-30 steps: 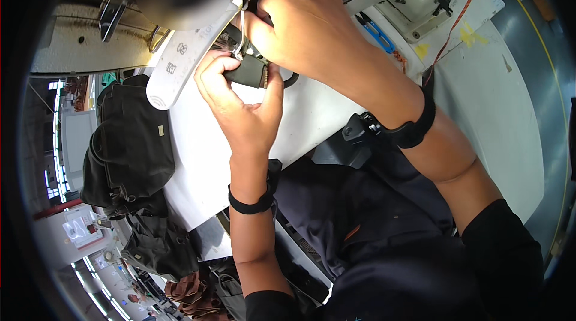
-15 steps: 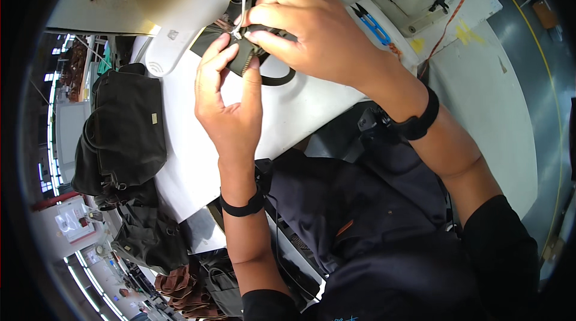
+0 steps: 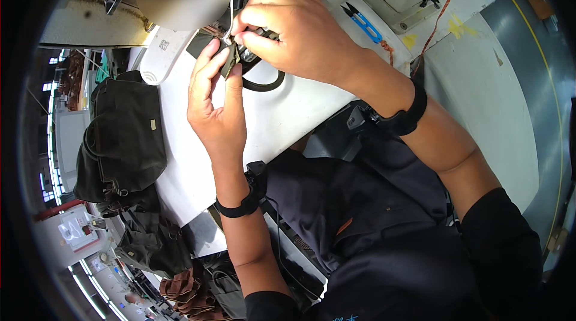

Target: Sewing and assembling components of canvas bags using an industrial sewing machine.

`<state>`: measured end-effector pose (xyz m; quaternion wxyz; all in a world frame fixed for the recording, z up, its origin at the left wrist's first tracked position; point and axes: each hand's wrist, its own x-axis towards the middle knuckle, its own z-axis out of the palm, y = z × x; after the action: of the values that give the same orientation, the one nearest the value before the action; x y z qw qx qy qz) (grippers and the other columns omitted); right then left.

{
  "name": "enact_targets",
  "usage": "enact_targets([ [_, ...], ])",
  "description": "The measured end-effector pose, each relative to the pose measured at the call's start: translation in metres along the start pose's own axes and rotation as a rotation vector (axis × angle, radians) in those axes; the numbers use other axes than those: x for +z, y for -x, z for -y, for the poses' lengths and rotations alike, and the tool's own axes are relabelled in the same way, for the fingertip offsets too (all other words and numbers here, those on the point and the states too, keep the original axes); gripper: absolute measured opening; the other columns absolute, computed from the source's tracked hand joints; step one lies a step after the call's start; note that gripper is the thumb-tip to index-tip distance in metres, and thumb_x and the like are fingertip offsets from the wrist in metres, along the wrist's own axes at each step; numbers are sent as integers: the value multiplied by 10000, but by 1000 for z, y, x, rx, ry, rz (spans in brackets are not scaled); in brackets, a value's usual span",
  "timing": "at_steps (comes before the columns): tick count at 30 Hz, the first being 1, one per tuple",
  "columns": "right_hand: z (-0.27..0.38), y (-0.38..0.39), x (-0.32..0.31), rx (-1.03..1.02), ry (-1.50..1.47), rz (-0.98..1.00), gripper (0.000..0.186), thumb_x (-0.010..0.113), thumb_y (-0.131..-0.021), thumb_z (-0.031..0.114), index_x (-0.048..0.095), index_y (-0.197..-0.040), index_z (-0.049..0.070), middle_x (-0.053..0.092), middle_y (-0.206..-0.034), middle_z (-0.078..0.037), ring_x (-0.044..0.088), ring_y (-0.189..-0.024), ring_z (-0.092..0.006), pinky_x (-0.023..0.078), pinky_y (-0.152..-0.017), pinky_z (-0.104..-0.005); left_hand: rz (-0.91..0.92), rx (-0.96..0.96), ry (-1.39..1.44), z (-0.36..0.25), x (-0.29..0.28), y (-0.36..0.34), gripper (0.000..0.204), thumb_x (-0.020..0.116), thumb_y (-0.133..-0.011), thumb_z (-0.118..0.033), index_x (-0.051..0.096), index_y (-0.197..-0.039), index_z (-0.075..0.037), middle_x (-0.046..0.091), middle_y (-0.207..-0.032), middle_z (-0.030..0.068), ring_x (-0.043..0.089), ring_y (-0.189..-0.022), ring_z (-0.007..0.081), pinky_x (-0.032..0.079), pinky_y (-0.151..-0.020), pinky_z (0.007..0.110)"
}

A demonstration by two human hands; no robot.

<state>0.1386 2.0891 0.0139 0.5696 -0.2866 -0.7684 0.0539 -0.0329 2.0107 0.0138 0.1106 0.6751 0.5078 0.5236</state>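
Observation:
A dark green fabric bag piece point(image 3: 230, 64), with a dark handle loop point(image 3: 264, 86) beside it, lies under a sewing machine's thin metal rod point(image 3: 231, 14). My left hand point(image 3: 217, 102) is closed on the near edge of this piece, thumb on one side and fingers on the other. My right hand point(image 3: 294, 33) reaches over from the right, its thumb and index finger pinched together close to the rod. Whatever sits between those fingertips is too small to make out. The right hand covers part of the bag piece.
Blue thread snips point(image 3: 365, 23) lie right of my right hand, near an orange cord point(image 3: 444, 12). A finished-looking dark green handbag point(image 3: 129, 132) stands at the left, with another dark bag point(image 3: 153, 240) below it. Brown pieces point(image 3: 183, 291) are stacked lower down. The white table point(image 3: 276, 114) spans the middle.
Both hands appear slightly farther left in the picture, as the whole view has shifted a little. The zipper edge that showed between my hands is now turned and mostly out of sight.

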Motion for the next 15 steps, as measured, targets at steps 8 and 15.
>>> enact_targets([
  [8,-1,1,10,1,51,-49,45,700,-799,165,701,-781,124,620,-807,-2,582,-874,-210,382,-910,-377,-31,-84,40,-5,4,-1,265,713,-938,13,718,-1200,-27,645,-1348,132,642,-1187,197,564,-943,321],
  [15,-29,-1,14,-82,247,-392,167,761,-726,232,619,-672,160,587,-714,-3,583,-792,-235,400,-815,-398,-183,15,-130,-9,15,4,241,756,-878,35,723,-1105,-41,671,-1300,123,632,-1213,244,523,-1019,353],
])
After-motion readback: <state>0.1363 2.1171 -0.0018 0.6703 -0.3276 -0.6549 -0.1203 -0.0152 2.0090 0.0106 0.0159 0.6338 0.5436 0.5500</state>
